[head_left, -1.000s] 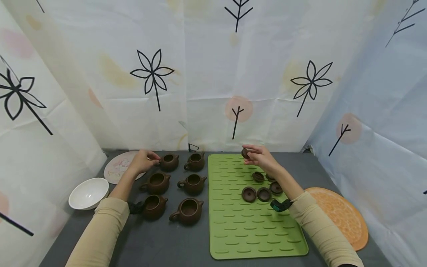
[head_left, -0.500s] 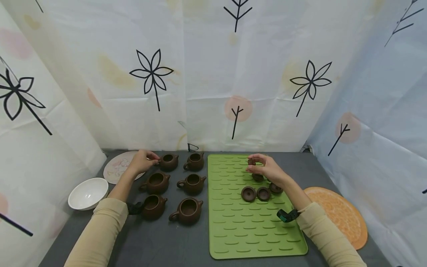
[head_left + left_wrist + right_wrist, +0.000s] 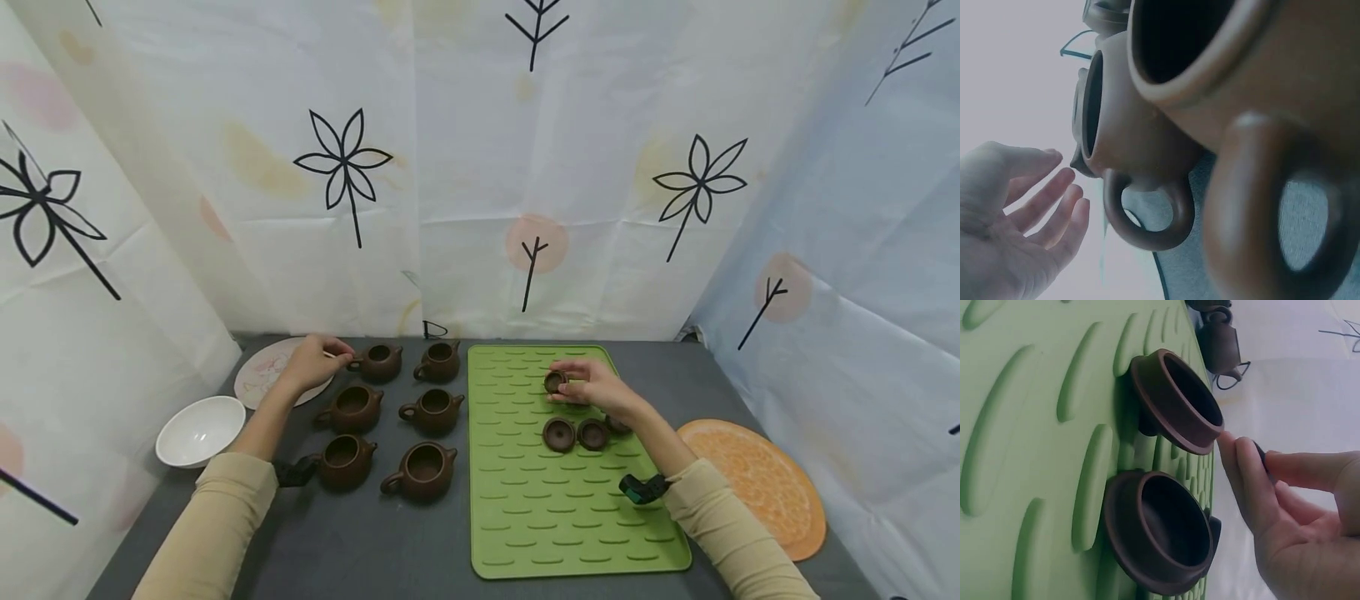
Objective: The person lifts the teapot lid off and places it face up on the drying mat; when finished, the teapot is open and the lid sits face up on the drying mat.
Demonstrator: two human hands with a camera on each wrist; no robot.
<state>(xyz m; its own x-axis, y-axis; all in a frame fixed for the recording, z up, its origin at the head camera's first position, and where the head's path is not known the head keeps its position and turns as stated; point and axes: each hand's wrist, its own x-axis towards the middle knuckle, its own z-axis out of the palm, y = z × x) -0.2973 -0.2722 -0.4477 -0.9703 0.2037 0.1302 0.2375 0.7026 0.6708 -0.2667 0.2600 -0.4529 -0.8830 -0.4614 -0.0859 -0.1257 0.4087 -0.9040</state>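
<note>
Pinching a small brown lid (image 3: pixel 554 382) low over the green mat (image 3: pixel 525 517), the right hand (image 3: pixel 592 387) risks knocking the upturned lids (image 3: pixel 576 435) nearby. Left hand (image 3: pixel 311 364) rests relaxed, fingers loose, beside the far-left teapot (image 3: pixel 378 363).

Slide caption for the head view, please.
Right hand holds a small brown clay lid over the green ribbed mat.

the right hand (image 3: pixel 596 387) hides part of the lids (image 3: pixel 592 434) behind it on the mat.
</note>
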